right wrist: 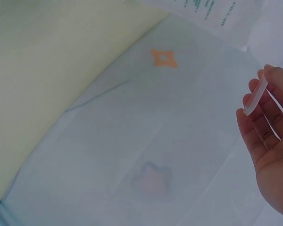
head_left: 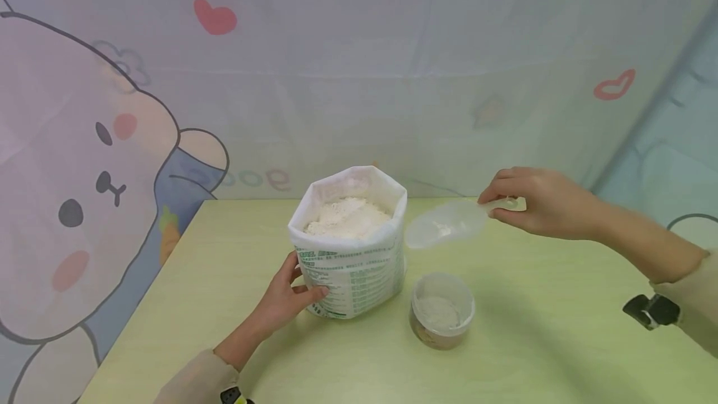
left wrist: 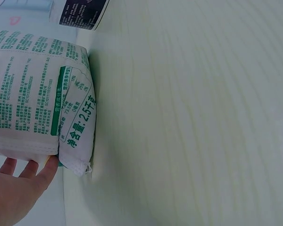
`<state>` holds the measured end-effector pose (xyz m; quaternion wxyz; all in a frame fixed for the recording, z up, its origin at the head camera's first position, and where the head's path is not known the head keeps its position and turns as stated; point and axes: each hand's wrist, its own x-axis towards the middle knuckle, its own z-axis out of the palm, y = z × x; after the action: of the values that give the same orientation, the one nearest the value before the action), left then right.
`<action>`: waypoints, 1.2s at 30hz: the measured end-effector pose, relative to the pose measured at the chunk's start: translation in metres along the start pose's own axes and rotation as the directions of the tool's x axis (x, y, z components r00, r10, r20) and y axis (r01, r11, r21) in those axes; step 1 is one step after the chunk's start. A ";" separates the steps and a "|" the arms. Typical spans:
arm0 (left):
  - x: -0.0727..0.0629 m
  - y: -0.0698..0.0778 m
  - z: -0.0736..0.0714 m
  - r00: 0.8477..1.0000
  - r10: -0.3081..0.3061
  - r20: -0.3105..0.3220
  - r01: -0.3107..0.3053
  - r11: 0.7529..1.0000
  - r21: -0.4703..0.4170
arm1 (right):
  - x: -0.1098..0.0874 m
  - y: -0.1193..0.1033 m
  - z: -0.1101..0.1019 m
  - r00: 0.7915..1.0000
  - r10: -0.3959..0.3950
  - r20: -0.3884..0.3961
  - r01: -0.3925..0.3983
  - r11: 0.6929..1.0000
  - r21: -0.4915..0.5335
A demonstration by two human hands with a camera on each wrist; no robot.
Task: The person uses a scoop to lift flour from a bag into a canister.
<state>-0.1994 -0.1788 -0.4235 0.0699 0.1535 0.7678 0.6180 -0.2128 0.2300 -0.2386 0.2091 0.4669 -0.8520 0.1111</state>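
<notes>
A white cloth-like flour bag [head_left: 350, 279] with green print stands upright, its top folded open on pale powder [head_left: 350, 217]. My left hand [head_left: 288, 297] holds its lower left side, thumb on the front and fingers round the side. In the left wrist view the left hand [left wrist: 19, 193] touches the bag [left wrist: 33, 94]. My right hand [head_left: 541, 204] pinches the handle of a translucent plastic scoop [head_left: 449, 224], right of the bag and above the table. A trace of powder shows in the scoop. In the right wrist view the right hand [right wrist: 273, 136] grips the handle [right wrist: 257, 96].
A round clear tub [head_left: 441, 310] with powder in it stands on the table [head_left: 533, 317], right of the bag and below the scoop. Behind the table hangs a printed cloth [head_left: 359, 80] with hearts and a cartoon animal.
</notes>
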 end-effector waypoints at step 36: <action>0.001 -0.001 -0.002 1.000 0.006 -0.001 -0.006 1.000 -0.012 | 0.107 -0.011 0.007 0.988 0.023 0.151 -0.007 0.994 -0.105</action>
<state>-0.2008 -0.1808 -0.4244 0.0687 0.1553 0.7636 0.6230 -0.2563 0.1413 -0.1959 0.1666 0.4562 -0.8736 0.0322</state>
